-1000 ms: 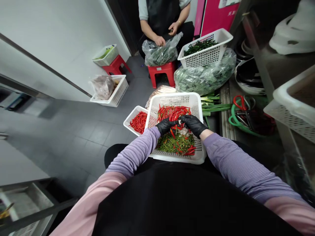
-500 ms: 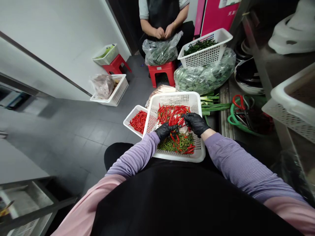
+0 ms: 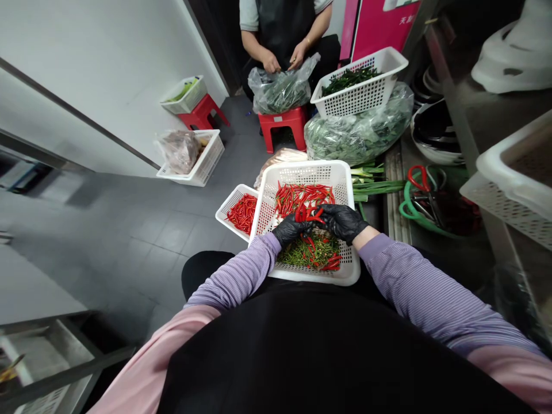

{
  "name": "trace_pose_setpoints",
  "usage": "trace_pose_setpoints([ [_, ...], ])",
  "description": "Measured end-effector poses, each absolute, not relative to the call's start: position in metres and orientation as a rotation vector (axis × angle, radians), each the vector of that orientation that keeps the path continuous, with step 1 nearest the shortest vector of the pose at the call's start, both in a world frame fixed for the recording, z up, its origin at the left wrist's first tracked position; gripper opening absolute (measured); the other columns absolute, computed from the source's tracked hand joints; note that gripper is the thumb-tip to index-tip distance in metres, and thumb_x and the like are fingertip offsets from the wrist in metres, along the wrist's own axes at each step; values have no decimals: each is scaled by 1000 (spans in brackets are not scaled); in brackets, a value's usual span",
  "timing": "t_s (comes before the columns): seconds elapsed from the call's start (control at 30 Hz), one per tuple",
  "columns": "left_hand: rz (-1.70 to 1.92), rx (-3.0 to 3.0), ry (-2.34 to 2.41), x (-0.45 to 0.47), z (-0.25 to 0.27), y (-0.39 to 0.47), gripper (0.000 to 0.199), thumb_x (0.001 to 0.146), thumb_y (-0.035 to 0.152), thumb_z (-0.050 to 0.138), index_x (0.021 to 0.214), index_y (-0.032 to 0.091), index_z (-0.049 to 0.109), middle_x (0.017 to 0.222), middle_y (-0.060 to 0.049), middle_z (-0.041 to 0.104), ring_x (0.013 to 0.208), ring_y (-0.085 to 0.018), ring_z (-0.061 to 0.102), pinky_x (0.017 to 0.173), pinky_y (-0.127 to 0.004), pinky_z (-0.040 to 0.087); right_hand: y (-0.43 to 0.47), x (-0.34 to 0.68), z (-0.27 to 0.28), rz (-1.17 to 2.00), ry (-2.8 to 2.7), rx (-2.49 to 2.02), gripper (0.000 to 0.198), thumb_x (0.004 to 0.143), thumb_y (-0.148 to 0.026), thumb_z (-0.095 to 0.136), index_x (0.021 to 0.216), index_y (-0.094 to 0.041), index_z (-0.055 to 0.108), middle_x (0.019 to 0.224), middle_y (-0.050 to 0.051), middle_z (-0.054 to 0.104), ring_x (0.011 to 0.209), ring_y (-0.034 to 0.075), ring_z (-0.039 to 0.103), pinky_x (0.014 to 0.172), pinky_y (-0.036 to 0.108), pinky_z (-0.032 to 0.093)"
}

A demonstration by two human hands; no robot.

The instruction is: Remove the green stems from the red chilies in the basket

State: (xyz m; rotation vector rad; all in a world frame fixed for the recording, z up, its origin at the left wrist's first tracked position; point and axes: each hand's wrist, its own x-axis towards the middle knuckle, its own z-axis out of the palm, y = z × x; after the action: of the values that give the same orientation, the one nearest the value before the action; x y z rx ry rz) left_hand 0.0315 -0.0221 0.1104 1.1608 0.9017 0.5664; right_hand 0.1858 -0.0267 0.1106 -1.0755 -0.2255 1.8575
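Note:
On my lap rests a white plastic basket (image 3: pixel 310 280). Red chillies (image 3: pixel 295 194) lie in its far half, and a heap of green chilli stems (image 3: pixel 302 255) with some red chillies among them fills the near half. My left hand (image 3: pixel 290 231), in a black glove, is closed around a few red chillies (image 3: pixel 307 214) that stick up above the fingers. Close beside it, my right hand (image 3: pixel 344 223), gloved too, has its fingers pinched at the right end of these chillies. Its fingertips are partly hidden. A smaller white basket (image 3: pixel 223 214) of red chillies stands left of my lap.
Opposite me a person (image 3: pixel 284 34) handles greens in a clear bag (image 3: pixel 280 95) on a red stool (image 3: pixel 284 122). A basket of cut greens (image 3: pixel 353 95) sits on a large bag of leaves (image 3: pixel 357 138). Right are a shelf and red-handled scissors (image 3: pixel 418 178). A white crate (image 3: pixel 207 164) stands left.
My right hand has come slightly lower and nearer my left. The chillies between my hands have shifted. The person opposite has moved their hands apart over the bag.

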Motion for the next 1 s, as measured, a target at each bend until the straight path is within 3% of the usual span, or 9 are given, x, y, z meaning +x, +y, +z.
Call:
trace_pose_setpoints([
  [0.1,567,1177,913,33,108,-23,54,55,51,81,88,11,69,70,-3,63,69,-13,55,61,-24,40,-23,188,110,1937,-112,-1061,20,72,-1,48,64,-15,59,55,4,60,51,14,55,50,25,50],
  [0.23,587,1151,866,29,110,-20,53,56,57,78,77,10,67,61,-1,57,59,-9,49,57,-24,37,-16,201,107,1779,-1,-1104,20,74,-5,47,60,-17,52,48,-1,49,45,11,48,45,23,46],
  [0.37,583,1177,887,25,115,-18,48,57,55,79,68,11,62,56,1,51,55,-8,45,56,-23,37,-20,208,106,1880,-232,-1099,13,76,-17,59,64,-17,54,44,-7,36,36,6,31,34,17,28],
  [0.47,550,1210,937,26,113,-20,50,58,57,78,67,12,61,53,2,49,53,-8,44,54,-23,37,-26,203,106,1846,-430,-1063,19,64,-24,75,68,-16,58,47,-8,41,37,3,24,34,16,19],
  [0.63,542,1259,945,30,102,-25,53,61,60,74,81,11,66,57,2,52,55,-8,44,55,-24,37,-28,195,104,1647,-556,-1061,28,50,-30,79,62,-17,58,60,-3,60,40,3,28,37,20,24],
  [0.77,506,1283,950,31,92,-27,54,61,58,75,86,11,67,62,0,56,55,-8,42,55,-24,35,-29,195,105,1417,-845,-1225,24,59,-36,71,55,-20,53,51,-4,49,44,8,32,44,25,26],
  [0.9,486,1237,939,29,87,-30,50,61,53,77,86,11,68,61,1,55,56,-8,43,55,-23,36,-31,197,111,904,-1366,-1442,24,70,-24,60,51,-21,46,52,-3,42,55,12,38,57,28,29],
  [1.0,529,1135,916,26,86,-30,47,63,51,77,84,10,67,58,1,54,54,-8,43,53,-23,35,-29,206,111,892,-1528,-1670,31,71,-17,60,47,-21,41,50,-3,38,54,13,35,59,29,27],
])
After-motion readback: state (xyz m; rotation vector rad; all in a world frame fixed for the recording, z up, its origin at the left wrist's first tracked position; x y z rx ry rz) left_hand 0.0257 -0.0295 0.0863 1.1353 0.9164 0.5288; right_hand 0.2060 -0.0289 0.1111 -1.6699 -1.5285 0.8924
